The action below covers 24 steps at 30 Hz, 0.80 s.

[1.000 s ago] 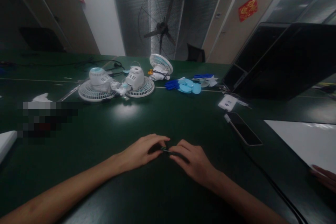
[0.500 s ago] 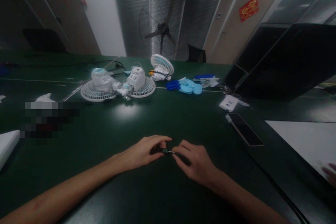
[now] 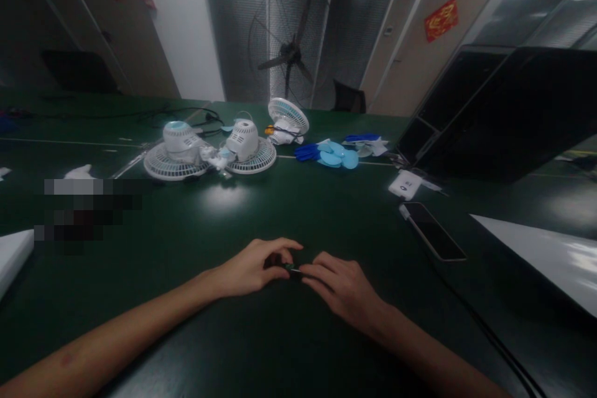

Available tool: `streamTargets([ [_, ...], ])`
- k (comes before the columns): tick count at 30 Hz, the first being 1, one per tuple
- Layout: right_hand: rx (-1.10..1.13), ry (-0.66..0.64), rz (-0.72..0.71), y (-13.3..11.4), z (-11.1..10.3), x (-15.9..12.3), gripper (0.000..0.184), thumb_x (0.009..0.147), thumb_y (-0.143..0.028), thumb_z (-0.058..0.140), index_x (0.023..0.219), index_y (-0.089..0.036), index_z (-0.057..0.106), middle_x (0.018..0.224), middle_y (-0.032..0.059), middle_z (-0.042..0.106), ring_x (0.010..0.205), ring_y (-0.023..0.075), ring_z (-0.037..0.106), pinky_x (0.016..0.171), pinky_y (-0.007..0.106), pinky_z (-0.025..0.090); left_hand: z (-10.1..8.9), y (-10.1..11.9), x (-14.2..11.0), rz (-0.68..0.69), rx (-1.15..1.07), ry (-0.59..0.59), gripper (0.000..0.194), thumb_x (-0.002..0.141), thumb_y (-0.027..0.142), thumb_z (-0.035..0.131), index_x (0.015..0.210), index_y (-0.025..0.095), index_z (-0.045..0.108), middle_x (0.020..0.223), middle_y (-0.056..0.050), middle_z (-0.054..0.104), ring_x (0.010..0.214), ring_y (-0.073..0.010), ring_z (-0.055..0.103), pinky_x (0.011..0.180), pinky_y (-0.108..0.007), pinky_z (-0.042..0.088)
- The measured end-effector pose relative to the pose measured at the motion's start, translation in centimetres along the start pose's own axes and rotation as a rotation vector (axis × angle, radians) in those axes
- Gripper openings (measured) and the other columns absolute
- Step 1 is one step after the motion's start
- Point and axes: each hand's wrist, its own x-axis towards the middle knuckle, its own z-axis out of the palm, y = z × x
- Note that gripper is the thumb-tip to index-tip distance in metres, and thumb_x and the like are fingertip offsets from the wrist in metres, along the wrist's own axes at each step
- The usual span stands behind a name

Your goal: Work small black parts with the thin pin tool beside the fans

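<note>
From where I stand, the trouble I'd expect is a slip. The left hand seems to pinch a small green part between thumb and fingertips, and the right hand is closed around a slim tool, whose thin, bright shaft points at that part. Should the tip skid off, I think it could scratch the part or jab the left thumb, since both are so near it. The part is tiny and mostly covered by fingers, so a loose pinch or a sideways push might flick it onto the dark green surface, where it would be hard to spot. The dim light wouldn't help anyone judge where the tip sits; I can't tell from here whether it touches the part or only comes close.

As for the pose, the forearms reach in from either side and the hands face each other low over the near side of the surface. The left one lies palm inward, its index finger stretched out above the pinch, the others curled beneath. The right one is bent at the knuckles, fingers gathered along the tool, its grip end hidden. The phone lies off to the right, well apart, and the white fans stand beyond, farther left.
</note>
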Motion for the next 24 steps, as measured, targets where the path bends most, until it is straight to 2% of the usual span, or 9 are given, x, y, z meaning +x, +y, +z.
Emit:
streamTargets([
  [8,0.051,-0.009,0.043,-0.32,-0.27,0.16,0.022,0.109,-0.025,0.055,0.125,-0.022,0.069,0.108,0.0051,0.068,0.085,0.0156,0.068,0.070,0.026,0.055,-0.13,-0.10,0.13,0.025,-0.015,-0.033,0.052,0.099,0.022,0.066,0.148,0.026,0.050,0.111,-0.005,0.071,0.094,-0.0179,0.068,0.081,-0.029,0.051],
  [14,0.114,0.122,0.167,0.12,-0.73,0.26,0.020,0.107,-0.024,0.056,0.124,-0.022,0.068,0.106,0.0058,0.068,0.088,0.0168,0.069,0.074,0.028,0.058,0.04,-0.30,-0.05,0.004,0.046,0.007,0.058,0.095,0.022,0.071,0.149,0.026,0.051,0.110,-0.005,0.069,0.096,-0.0188,0.066,0.082,-0.031,0.052],
  [18,0.086,0.061,0.139,0.24,-0.62,0.10,0.021,0.106,-0.025,0.060,0.125,-0.023,0.068,0.107,0.0049,0.069,0.085,0.0155,0.069,0.071,0.026,0.057,0.04,-0.57,0.12,-0.060,0.091,0.114,0.053,0.095,0.024,0.069,0.146,0.026,0.053,0.111,-0.005,0.066,0.092,-0.0177,0.064,0.080,-0.031,0.052],
  [24,0.011,-0.031,0.068,-0.06,-0.09,0.21,0.021,0.107,-0.026,0.060,0.126,-0.025,0.067,0.110,0.0043,0.068,0.085,0.0160,0.068,0.068,0.026,0.055,0.24,-0.70,0.34,-0.062,0.033,0.071,0.060,0.092,0.025,0.075,0.147,0.027,0.051,0.105,-0.001,0.066,0.085,-0.0150,0.062,0.076,-0.028,0.049],
])
